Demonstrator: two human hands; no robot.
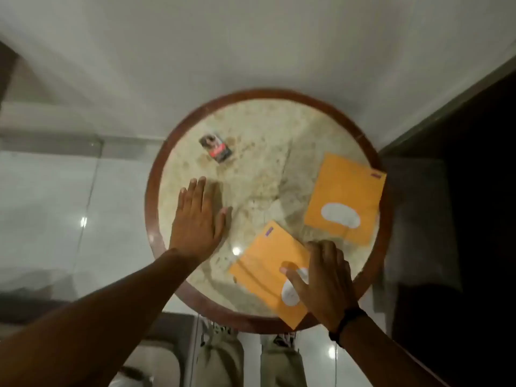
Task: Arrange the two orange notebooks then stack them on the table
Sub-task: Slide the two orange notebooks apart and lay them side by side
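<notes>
Setting: We look straight down on a round table with a mottled cream stone top and a dark reddish-brown wooden rim [152,191], standing on a glossy pale tiled floor [42,191].

Near notebook: A flat orange paper-covered notebook with a white oval label [265,270] lies tilted at the table's near edge, one corner hanging past the rim.

Far notebook: A second orange paper-covered notebook with a white oval label and a small purple mark at its corner [346,191] lies on the table's right side, its far-right corner over the rim. We see bare stone between the two notebooks; they are near each other but not stacked.

Right hand: Our right hand [326,283], a dark band at the wrist, rests palm down on the near notebook's right part, covering some of the label. Its fingers are loosely spread and flat; we cannot tell whether any curl under the cover's edge.

Left hand: Our left hand [196,219] lies flat on bare stone at the table's left side, fingers straight and close together, thumb out, grasping nothing, well apart from both notebooks.

Other: A small dark rectangular packet with red print [215,148] sits on the far-left part of the tabletop, apart from everything else.
</notes>
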